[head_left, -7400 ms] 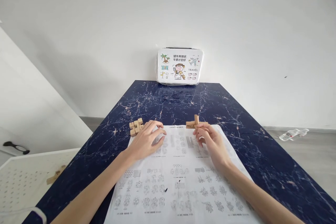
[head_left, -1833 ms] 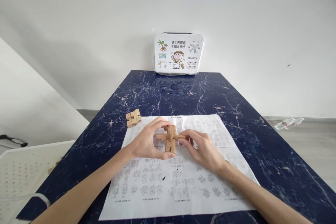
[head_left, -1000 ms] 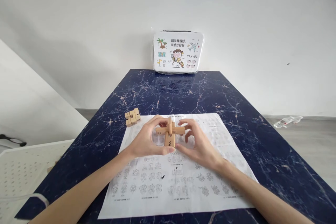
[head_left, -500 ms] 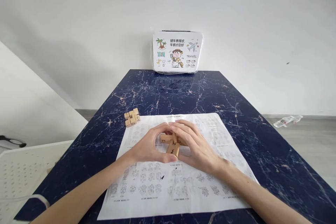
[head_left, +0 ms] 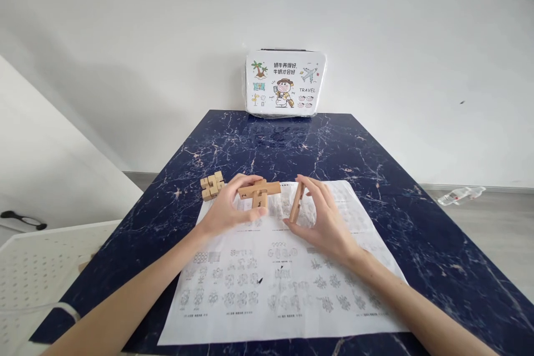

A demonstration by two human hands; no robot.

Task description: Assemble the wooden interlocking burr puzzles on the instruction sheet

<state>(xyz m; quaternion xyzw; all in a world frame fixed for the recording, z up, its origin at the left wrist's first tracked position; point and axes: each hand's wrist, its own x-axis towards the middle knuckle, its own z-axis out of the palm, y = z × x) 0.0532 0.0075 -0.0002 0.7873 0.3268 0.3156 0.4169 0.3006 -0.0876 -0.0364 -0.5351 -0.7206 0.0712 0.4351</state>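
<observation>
My left hand (head_left: 233, 206) is closed around a cross of interlocked wooden puzzle pieces (head_left: 261, 192), held above the sheet, its thumb in front and fingertips behind. One of these pieces carries a 2, and another shows a dark mark. To the right, apart from the cross, my right hand (head_left: 323, 211) pinches a single notched wooden puzzle piece (head_left: 297, 203) between thumb and fingertips, tilted nearly upright. Beneath both hands lies a printed instruction sheet (head_left: 233, 320) with rows of small diagrams.
An assembled wooden block puzzle (head_left: 212, 185) sits by the sheet's far left corner. At the back of the blue marbled table (head_left: 283, 147), a white cartoon-printed case (head_left: 286, 82) leans on the wall. A white perforated surface (head_left: 29, 272) is at the left; a clear plastic item (head_left: 461, 196) lies right.
My hands have moved apart. The right hand now holds one notched piece away from the cross, which stays in my left hand, raised and shifted slightly left and farther from me.
</observation>
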